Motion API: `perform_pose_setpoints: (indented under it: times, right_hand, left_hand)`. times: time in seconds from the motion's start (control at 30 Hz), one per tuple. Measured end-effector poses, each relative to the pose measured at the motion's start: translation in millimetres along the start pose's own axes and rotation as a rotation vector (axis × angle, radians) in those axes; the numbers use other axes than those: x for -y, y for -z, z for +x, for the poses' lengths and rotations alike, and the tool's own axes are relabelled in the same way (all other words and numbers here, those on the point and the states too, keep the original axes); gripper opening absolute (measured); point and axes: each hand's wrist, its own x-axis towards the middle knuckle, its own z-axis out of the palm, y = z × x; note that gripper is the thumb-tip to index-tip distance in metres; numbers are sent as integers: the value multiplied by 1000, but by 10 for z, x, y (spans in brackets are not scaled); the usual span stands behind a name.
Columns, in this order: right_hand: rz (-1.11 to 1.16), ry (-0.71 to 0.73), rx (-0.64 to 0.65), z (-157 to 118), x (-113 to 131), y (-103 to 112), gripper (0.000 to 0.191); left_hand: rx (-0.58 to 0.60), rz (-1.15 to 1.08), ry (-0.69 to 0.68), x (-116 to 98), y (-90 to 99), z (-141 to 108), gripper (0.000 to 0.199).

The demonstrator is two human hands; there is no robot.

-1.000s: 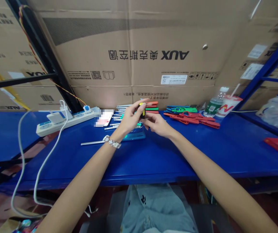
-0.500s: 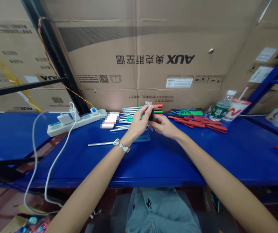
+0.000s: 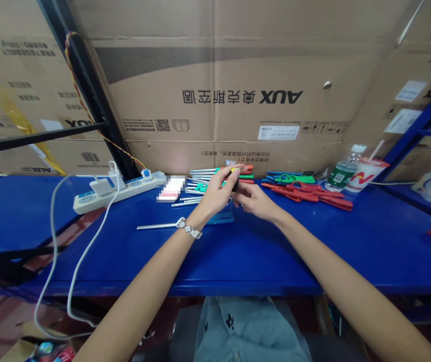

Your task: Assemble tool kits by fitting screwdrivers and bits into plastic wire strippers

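Note:
My left hand [image 3: 215, 193] and my right hand [image 3: 256, 200] meet above the middle of the blue table. Both have their fingers closed around a small black piece [image 3: 235, 185], whose kind I cannot make out because the fingers cover most of it. A bit of yellow shows at my left thumb. Behind and beside the hands lie several thin metal rods [image 3: 191, 201] with orange, red and green handles. Closer to me, a single metal rod [image 3: 157, 226] runs under my left wrist, and a flat blue plastic piece [image 3: 221, 218] lies just right of that wrist.
Red plastic pieces [image 3: 309, 193] and green ones [image 3: 294, 178] lie to the right, beside a water bottle [image 3: 339, 173] and a paper cup [image 3: 366, 173]. On the left is a white power strip [image 3: 125, 188] with cables. Large cardboard [image 3: 238, 65] stands behind the table.
The whole view has shifted slightly. Both hands keep nearly the same position and hold on the black piece; the things on the table have not moved.

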Motion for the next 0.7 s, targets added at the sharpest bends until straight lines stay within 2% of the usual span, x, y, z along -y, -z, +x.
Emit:
perform_pose_setpoints:
  times: [0.07, 0.2, 0.23, 0.3, 0.37, 0.47, 0.53, 0.6, 0.7]
  right_hand:
    - [-8, -11, 14, -6, -3, 42, 34]
    - [-85, 5, -164, 73, -132, -27, 41]
    - [-112, 3, -194, 95, -162, -60, 43]
    - [-176, -12, -246, 121, -186, -112, 43]
    - [-180, -22, -256, 111, -157, -120, 40]
    - [-44, -43, -69, 50, -59, -53, 39]
    - [22, -44, 59, 13, -9, 7, 37]
    - [16, -7, 68, 4, -5, 43, 36]
    - [-48, 42, -28, 43, -79, 26, 37]
  left_hand:
    - [-32, 11, 6, 7, -12, 9, 32]
    - [-303, 44, 12, -11, -101, 17, 38]
    - [-336, 38, 11, -20, -114, 16, 38]
    - [-306, 7, 12, -38, -109, 10, 34]
    - [-210, -10, 16, -50, -65, 5, 29]
    - [-56, 14, 21, -50, 23, 7, 32]
    - [7, 31, 15, -38, 54, 10, 36]
    - [8, 40, 13, -23, 48, 12, 36]
    - [-126, 67, 21, -3, -3, 6, 37]
